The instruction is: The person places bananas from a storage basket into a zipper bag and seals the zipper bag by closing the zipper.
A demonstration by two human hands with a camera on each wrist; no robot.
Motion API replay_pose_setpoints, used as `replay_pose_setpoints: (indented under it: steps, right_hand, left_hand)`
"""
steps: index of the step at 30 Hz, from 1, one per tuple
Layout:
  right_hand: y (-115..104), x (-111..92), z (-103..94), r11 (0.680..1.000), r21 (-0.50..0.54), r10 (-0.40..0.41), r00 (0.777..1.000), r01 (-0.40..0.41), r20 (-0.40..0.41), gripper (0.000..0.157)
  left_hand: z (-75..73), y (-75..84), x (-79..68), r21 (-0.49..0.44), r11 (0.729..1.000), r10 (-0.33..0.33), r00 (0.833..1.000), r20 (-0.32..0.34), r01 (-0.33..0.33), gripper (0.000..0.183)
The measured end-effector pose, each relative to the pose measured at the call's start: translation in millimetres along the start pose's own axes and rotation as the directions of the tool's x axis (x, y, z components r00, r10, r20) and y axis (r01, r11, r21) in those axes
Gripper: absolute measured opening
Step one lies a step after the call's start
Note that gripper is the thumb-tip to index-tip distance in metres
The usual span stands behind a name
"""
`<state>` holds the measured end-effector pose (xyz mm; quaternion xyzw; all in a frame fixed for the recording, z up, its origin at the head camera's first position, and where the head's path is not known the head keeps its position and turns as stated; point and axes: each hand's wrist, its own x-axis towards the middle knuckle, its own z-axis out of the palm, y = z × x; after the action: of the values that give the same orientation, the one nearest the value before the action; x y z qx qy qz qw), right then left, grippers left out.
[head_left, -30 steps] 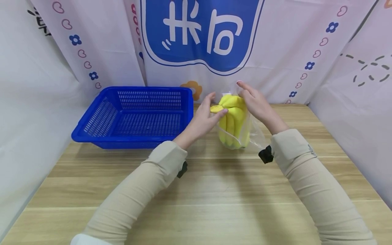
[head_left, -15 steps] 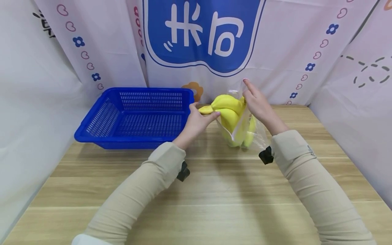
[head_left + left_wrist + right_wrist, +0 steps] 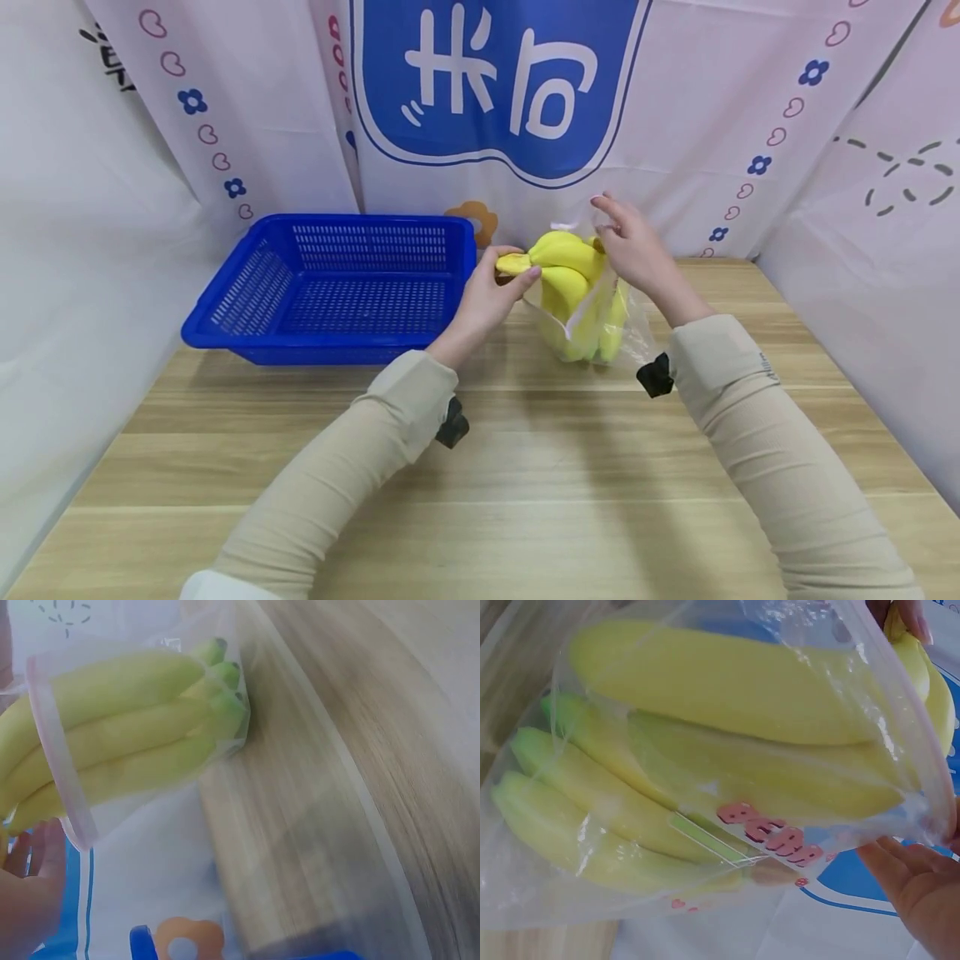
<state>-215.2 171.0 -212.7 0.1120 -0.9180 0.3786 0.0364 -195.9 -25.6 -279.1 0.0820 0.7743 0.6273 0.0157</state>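
Note:
A bunch of yellow bananas [image 3: 564, 287] is partly inside a clear zip bag [image 3: 636, 327], its stem end sticking out past the bag's mouth toward the left. My left hand [image 3: 487, 292] pinches that stem between thumb and fingers. At the other side of the mouth, my right hand [image 3: 637, 254] grips the bag's edge, index finger pointing up. The left wrist view shows green-tipped bananas [image 3: 120, 724] reaching the bag's bottom. Red printed letters mark the bag [image 3: 769, 834] in the right wrist view, where bananas lie in two layers.
To the left of the bag stands a blue perforated basket [image 3: 330, 340] on the wooden table [image 3: 517, 500]. A white printed cloth [image 3: 675, 108] hangs behind the table's back edge, with more white cloth at both sides.
My left hand has drawn the banana stem leftward, then slightly back right; the bananas now lean left out of the bag's mouth. My right hand stays at the bag's edge, shifting slightly.

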Motion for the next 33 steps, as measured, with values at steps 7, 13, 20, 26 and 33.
replay_pose_setpoints:
  steps: [7, 13, 20, 26, 33]
  right_hand:
    - [-1.9, 1.0, -5.3, 0.997, -0.07, 0.012, 1.0, -0.011, 0.016, 0.044]
    - [-3.0, -3.3, -7.5, 0.999, -0.033, 0.029, 0.999, -0.03, -0.014, 0.045]
    - [-3.9, -6.9, -8.4, 0.998, 0.002, 0.055, 0.998, -0.055, 0.002, 0.049]
    - [-4.7, -9.6, -7.4, 0.997, 0.027, 0.07, 0.998, -0.069, -0.003, 0.05]
    - [-6.7, -10.0, -3.1, 1.0, 0.019, 0.023, 1.0, -0.022, -0.022, 0.049]
  left_hand:
    - [5.8, 3.9, -1.8, -0.043, 0.998, 0.057, 0.995, 0.076, -0.054, 0.047]
    - [12.1, 5.3, -3.7, -0.034, 0.987, 0.158, 0.973, 0.171, -0.154, 0.044]
    - [19.2, 12.5, -3.5, 0.12, 0.974, 0.177, 0.976, 0.126, -0.192, 0.04]
    - [22.2, 18.0, -3.1, 0.205, 0.969, 0.139, 0.99, 0.029, -0.142, 0.038]
    - [25.0, 15.0, -0.7, 0.223, 0.973, 0.073, 0.997, -0.037, -0.063, 0.043]
